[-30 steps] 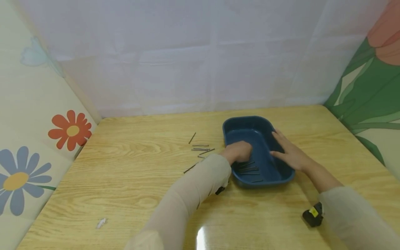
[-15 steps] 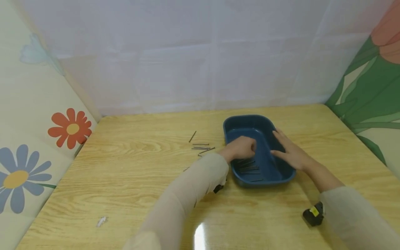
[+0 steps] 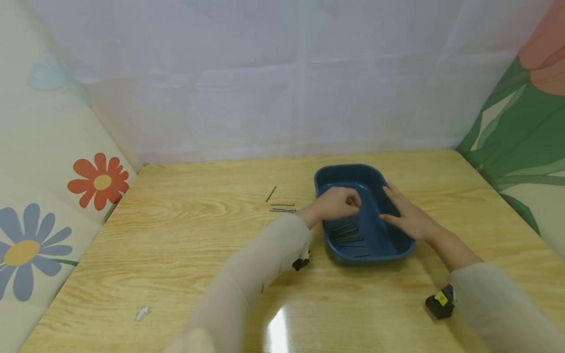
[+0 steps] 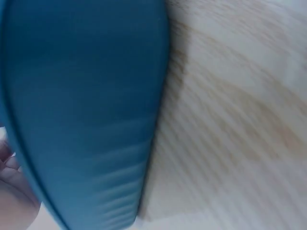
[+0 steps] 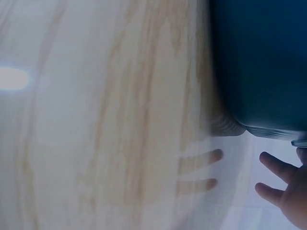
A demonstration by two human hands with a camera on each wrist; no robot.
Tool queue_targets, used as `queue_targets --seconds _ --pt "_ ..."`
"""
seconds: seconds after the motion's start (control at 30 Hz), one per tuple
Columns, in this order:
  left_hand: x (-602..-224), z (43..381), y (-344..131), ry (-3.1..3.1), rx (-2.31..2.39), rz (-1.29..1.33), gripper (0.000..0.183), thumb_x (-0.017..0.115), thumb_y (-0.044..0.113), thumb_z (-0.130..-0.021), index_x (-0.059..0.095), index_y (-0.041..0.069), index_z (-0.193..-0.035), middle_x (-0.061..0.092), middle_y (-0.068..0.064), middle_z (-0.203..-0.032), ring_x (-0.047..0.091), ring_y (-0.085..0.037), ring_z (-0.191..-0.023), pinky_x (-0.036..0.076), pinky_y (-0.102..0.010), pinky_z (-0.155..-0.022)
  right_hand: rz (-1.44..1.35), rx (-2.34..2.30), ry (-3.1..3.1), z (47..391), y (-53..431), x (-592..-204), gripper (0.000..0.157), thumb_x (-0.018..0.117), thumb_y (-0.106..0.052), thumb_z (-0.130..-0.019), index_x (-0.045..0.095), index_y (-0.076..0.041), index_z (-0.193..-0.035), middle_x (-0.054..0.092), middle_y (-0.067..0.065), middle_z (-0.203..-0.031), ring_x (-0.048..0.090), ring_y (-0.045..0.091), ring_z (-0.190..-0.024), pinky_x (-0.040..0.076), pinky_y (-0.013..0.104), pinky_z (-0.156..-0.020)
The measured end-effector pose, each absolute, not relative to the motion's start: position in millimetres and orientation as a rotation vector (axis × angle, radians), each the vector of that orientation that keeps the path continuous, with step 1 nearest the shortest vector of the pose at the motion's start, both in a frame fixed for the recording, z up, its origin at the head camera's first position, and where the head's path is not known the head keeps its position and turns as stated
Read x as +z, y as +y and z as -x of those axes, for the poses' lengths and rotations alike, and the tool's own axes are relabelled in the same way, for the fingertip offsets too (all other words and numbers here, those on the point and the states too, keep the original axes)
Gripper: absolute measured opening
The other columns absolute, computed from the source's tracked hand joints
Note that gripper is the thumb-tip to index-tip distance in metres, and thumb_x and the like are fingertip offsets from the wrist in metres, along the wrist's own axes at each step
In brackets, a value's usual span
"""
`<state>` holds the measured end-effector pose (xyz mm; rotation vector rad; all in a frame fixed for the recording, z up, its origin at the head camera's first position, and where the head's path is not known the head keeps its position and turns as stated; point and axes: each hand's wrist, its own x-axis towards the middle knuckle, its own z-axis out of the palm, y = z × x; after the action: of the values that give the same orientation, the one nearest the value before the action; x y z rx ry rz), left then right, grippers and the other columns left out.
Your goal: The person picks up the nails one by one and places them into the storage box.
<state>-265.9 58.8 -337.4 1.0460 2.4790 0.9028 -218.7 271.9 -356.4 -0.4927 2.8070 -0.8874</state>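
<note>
A deep blue plastic tray (image 3: 348, 171) stands on the wooden table, with several thin dark nails (image 3: 350, 239) lying in its near left part. Over the tray's left half hovers my left hand (image 3: 336, 203), its fingers curled and no object visible in them. In the left wrist view part of that left hand (image 4: 17, 191) shows behind the tray's wall (image 4: 86, 96). My right hand (image 3: 410, 215) rests on the tray's right rim with straight, spread fingers; the right wrist view shows some fingers (image 5: 278, 167) beside the tray's end. Left of the tray lie several loose nails (image 3: 282, 210).
One nail (image 3: 271, 193) lies apart at an angle on the table (image 3: 198, 235). A small whitish mark (image 3: 142, 313) is at the front left. A white cloth (image 3: 220, 98) hangs behind, and flower-printed panels (image 3: 39, 196) flank the table.
My left hand has risen from inside the tray and drifted slightly left, and its sleeve now covers some loose nails. The right hand and tray stay in place.
</note>
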Motion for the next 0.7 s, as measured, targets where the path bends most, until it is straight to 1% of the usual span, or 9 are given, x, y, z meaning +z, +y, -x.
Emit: queue_targets --seconds 0.27,0.5,0.7 --pt "-330.5 264.0 32.1 2.479 0.946 -1.023 0.018 0.053 0.013 -0.085 0.058 0.006 -0.100 0.057 0.002 -0.093 0.052 -0.006 -0.083 0.042 -0.016 -0.068 0.505 -0.906 2.814 219.0 272.0 -360.0 0.073 0.049 -0.023 -0.088 0.000 0.001 -0.136 -0.014 0.017 -0.140 -0.004 0.042 -0.124 0.005 0.060 -0.093" --pt "-330.0 261.7 7.9 2.444 1.035 -0.958 0.020 0.052 0.013 -0.086 0.056 0.004 -0.104 0.057 0.001 -0.089 0.053 -0.008 -0.078 0.044 -0.019 -0.064 0.517 -0.918 2.812 219.1 274.0 -363.4 0.073 0.048 -0.025 -0.088 -0.001 0.000 -0.137 -0.014 0.016 -0.140 -0.005 0.041 -0.124 0.005 0.060 -0.093" --pt "-330.1 260.8 -9.5 2.448 1.044 -0.940 0.019 0.053 0.011 -0.085 0.056 0.002 -0.102 0.057 0.001 -0.088 0.053 -0.010 -0.080 0.044 -0.021 -0.068 0.523 -0.924 2.809 219.3 274.1 -363.2 0.073 0.048 -0.026 -0.088 -0.001 0.000 -0.137 -0.014 0.016 -0.140 -0.005 0.041 -0.124 0.005 0.060 -0.093"
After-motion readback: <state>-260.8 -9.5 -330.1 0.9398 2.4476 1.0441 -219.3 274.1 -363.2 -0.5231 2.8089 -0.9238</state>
